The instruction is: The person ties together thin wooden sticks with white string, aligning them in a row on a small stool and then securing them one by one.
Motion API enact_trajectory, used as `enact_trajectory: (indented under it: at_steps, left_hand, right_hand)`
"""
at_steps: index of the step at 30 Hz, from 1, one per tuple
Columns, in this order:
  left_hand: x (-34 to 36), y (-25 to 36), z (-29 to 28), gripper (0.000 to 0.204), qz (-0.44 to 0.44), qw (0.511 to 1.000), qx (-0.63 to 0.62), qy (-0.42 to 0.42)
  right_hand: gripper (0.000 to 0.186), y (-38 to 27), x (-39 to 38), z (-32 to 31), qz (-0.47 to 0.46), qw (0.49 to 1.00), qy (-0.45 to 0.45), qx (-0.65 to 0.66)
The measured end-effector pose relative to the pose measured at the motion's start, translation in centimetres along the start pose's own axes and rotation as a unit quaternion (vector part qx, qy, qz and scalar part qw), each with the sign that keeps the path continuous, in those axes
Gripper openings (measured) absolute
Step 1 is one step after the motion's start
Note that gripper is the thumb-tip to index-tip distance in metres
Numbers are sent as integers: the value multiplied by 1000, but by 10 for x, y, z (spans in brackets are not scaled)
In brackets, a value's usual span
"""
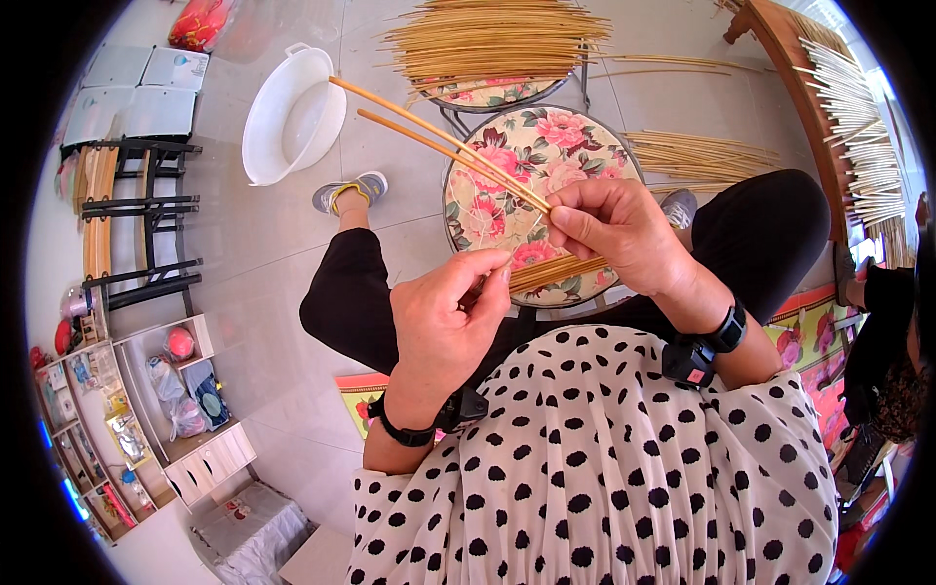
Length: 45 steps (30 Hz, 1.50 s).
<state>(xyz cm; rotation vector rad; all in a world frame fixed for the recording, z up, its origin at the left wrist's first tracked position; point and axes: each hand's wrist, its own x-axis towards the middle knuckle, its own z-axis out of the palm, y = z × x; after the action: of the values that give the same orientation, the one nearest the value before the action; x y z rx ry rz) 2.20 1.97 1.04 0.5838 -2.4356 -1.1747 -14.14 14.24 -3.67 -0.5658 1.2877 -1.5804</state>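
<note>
My right hand point(609, 232) pinches the near ends of thin bamboo sticks point(439, 136) that point up and left over a round, flower-patterned stool top point(542, 136). A pale thread point(483, 210) dangles below the sticks. My left hand point(453, 322) is closed, thumb against forefinger, a little lower and to the left, apparently on the thread, which is too fine to follow fully. A bundle of sticks point(546, 273) lies on the stool beneath my hands, partly hidden by them.
Piles of sticks point(492, 44) lie on a second stool behind and on the floor at right point(702, 154). A white basin point(263, 136) stands back left, folded racks point(141, 224) and shelves point(132, 419) at left. A wooden bench point(827, 185) and another person point(877, 361) are at right.
</note>
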Motion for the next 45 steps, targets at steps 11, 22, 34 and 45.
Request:
enact_trajectory:
  at_steps: [11, 22, 34, 45]
  left_hand:
    - [0, 0, -1, 12, 1, 1000, 2, 1]
    - [-2, -3, 0, 11, -4, 1000, 4, -4]
    - [-5, -14, 13, 10, -9, 999, -32, 24]
    - [-5, -15, 17, 10, -9, 998, -55, 39]
  right_hand:
    - [19, 0, 0, 0, 0, 1000, -11, 9]
    - [15, -2, -4, 3, -20, 995, 40, -94]
    - [15, -2, -4, 6, -34, 990, 71, -117]
    - [14, 0, -4, 11, -52, 990, 75, -111]
